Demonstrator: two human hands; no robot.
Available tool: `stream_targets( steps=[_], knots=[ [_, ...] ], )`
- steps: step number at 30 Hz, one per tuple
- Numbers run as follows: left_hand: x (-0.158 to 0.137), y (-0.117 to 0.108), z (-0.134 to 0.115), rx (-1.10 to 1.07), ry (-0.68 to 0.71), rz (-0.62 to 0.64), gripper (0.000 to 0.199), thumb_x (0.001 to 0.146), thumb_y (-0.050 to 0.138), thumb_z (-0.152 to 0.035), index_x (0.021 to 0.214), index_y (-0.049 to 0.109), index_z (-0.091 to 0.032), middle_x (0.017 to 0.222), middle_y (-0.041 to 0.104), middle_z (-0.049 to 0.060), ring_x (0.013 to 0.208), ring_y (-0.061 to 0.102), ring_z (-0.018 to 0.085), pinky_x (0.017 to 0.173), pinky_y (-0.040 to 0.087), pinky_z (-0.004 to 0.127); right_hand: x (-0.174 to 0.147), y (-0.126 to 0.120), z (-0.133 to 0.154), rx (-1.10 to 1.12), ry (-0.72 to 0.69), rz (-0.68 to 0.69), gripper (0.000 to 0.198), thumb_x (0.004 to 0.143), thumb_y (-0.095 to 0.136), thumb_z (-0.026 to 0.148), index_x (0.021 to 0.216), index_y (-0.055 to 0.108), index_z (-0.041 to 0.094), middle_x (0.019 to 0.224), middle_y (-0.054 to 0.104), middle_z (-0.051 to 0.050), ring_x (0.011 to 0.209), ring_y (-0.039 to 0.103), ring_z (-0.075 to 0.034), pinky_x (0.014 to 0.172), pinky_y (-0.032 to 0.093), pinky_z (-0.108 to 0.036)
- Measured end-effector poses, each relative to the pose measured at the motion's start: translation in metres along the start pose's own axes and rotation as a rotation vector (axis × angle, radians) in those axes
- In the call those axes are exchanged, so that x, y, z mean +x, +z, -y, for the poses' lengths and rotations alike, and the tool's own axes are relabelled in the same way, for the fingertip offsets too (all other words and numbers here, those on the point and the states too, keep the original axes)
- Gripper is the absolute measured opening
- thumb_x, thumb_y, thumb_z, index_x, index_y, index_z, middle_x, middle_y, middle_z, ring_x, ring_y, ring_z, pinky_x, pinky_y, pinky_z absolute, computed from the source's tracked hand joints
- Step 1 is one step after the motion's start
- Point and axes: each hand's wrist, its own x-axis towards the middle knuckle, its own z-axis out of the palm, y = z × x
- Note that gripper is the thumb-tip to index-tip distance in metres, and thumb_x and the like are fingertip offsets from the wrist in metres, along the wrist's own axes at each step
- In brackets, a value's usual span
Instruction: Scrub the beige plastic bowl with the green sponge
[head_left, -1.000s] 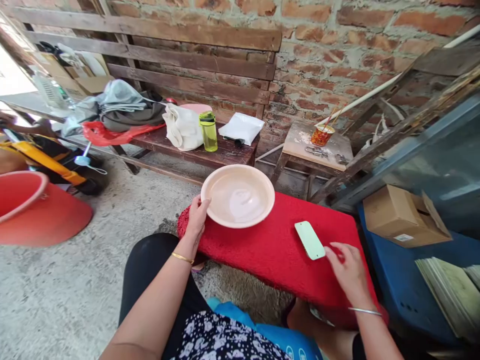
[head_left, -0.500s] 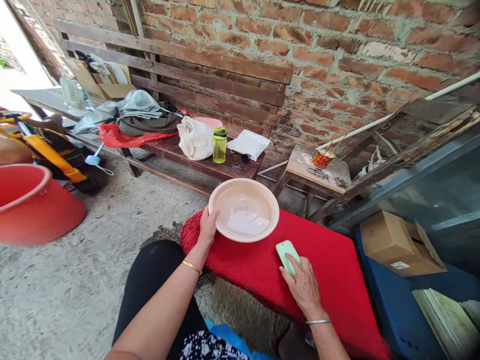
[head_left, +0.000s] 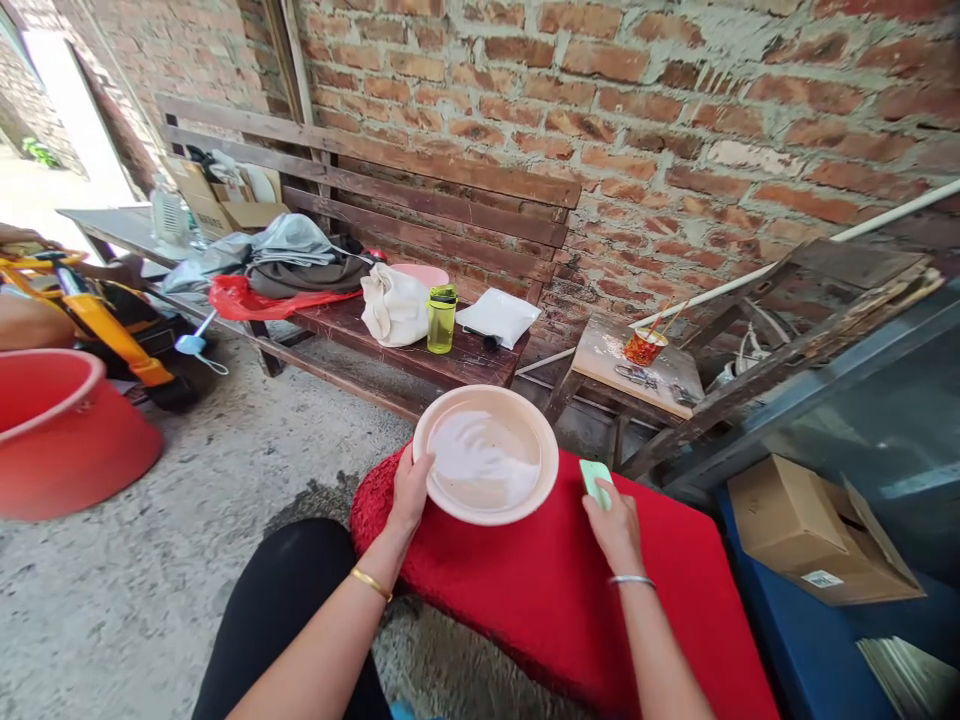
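A pale pink-beige plastic basin [head_left: 491,512] with clear water in it stands at the far left part of a red cloth [head_left: 480,575]. My left hand [head_left: 410,488] grips the basin's near left rim, thumb over the edge. To the basin's right, my right hand [head_left: 616,520] is closed around a flat pale green item [head_left: 595,478] with rounded corners. Its underside is hidden, so I cannot tell its kind. The item is over the red cloth, apart from the basin. The cloth lies spread over a low surface, bunched up at its left end.
Behind is a wooden bench [head_left: 360,375] with a green bottle [head_left: 442,322], a white cloth bag [head_left: 391,308] and a white packet [head_left: 501,317]. A large red tub [head_left: 82,460] stands left. Right are a small wooden stand [head_left: 600,345] and a cardboard box [head_left: 810,530].
My right hand has moved the green item away from me across the red cloth. My left hand stays on the basin's rim. The view has tilted up slightly.
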Motion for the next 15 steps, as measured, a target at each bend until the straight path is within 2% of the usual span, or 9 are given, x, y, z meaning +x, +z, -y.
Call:
stream_targets(
  steps=[3, 6, 9, 13, 15],
  knots=[
    [0.001, -0.001, 0.002, 0.000, -0.023, -0.006, 0.049, 0.065, 0.067, -0.035, 0.111, 0.065, -0.017, 0.108, 0.071, 0.007, 0.100, 0.065, 0.025, 0.086, 0.051, 0.035, 0.018, 0.027, 0.042, 0.011, -0.117, 0.066, 0.047, 0.085, 0.055, 0.041, 0.128, 0.066, 0.023, 0.100, 0.060, -0.009, 0.097, 0.060, -0.024, 0.092, 0.048, -0.036],
    [0.001, -0.001, 0.002, 0.001, -0.024, -0.013, 0.048, 0.066, 0.067, -0.036, 0.111, 0.065, -0.017, 0.107, 0.071, 0.007, 0.100, 0.065, 0.026, 0.086, 0.052, 0.035, 0.026, 0.028, 0.045, -0.007, -0.174, 0.107, 0.043, 0.083, 0.063, 0.037, 0.124, 0.069, 0.027, 0.107, 0.060, -0.008, 0.102, 0.060, -0.023, 0.093, 0.046, -0.033],
    [-0.001, -0.001, 0.001, 0.009, -0.017, -0.012, 0.048, 0.067, 0.066, -0.036, 0.112, 0.065, -0.018, 0.109, 0.071, 0.007, 0.101, 0.065, 0.026, 0.086, 0.052, 0.035, 0.029, -0.007, 0.003, -0.067, -0.087, 0.084, 0.044, 0.080, 0.065, 0.036, 0.123, 0.069, 0.025, 0.111, 0.060, -0.009, 0.106, 0.059, -0.024, 0.097, 0.044, -0.035],
    [-0.001, 0.000, 0.001, 0.014, -0.016, -0.030, 0.048, 0.068, 0.066, -0.035, 0.113, 0.066, -0.018, 0.110, 0.071, 0.007, 0.102, 0.065, 0.025, 0.087, 0.052, 0.034, 0.027, -0.081, -0.077, -0.182, 0.232, -0.017, 0.047, 0.078, 0.061, 0.041, 0.116, 0.070, 0.017, 0.099, 0.062, -0.016, 0.100, 0.062, -0.034, 0.090, 0.048, -0.049],
    [-0.001, 0.000, 0.001, 0.009, -0.013, -0.027, 0.049, 0.067, 0.067, -0.036, 0.113, 0.066, -0.018, 0.109, 0.071, 0.007, 0.101, 0.065, 0.025, 0.086, 0.052, 0.034, 0.024, -0.104, -0.100, -0.216, 0.361, -0.062, 0.048, 0.075, 0.061, 0.044, 0.113, 0.071, 0.015, 0.094, 0.062, -0.019, 0.096, 0.063, -0.039, 0.084, 0.049, -0.056]
  ],
)
